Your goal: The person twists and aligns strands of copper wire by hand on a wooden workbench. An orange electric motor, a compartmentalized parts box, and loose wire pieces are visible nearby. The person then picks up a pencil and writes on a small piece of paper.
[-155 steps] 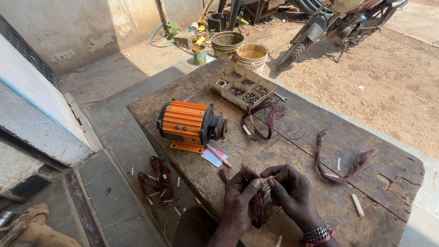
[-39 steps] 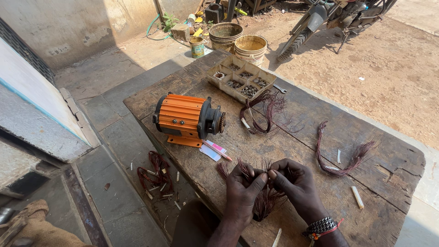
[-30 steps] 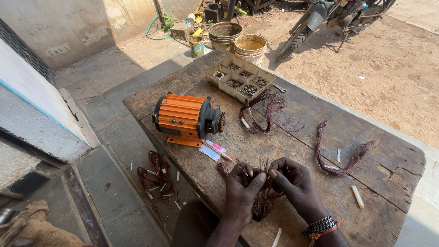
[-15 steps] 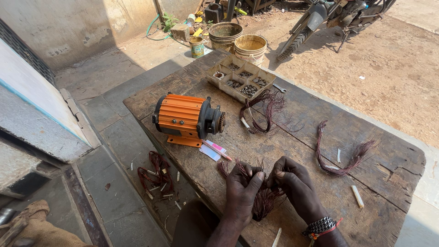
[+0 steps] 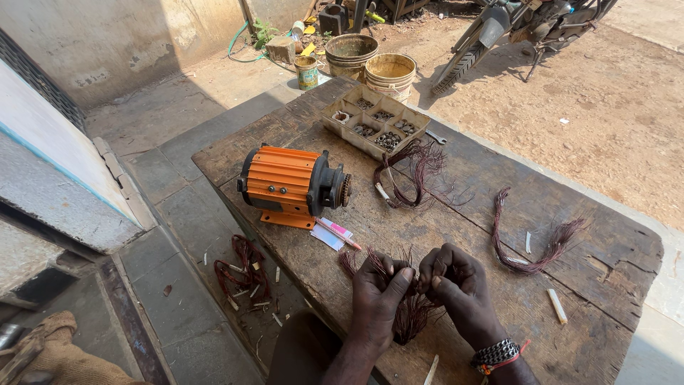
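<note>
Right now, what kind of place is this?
Probably an outdoor repair workshop: an orange electric motor on a worn wooden bench, copper wire bundle in both hands, a motorbike parked nearby.

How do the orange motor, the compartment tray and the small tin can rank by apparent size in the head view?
1. orange motor, nearest the camera
2. compartment tray, nearly as large and farther off, so the order is unsure
3. tin can, clearly smallest
</note>
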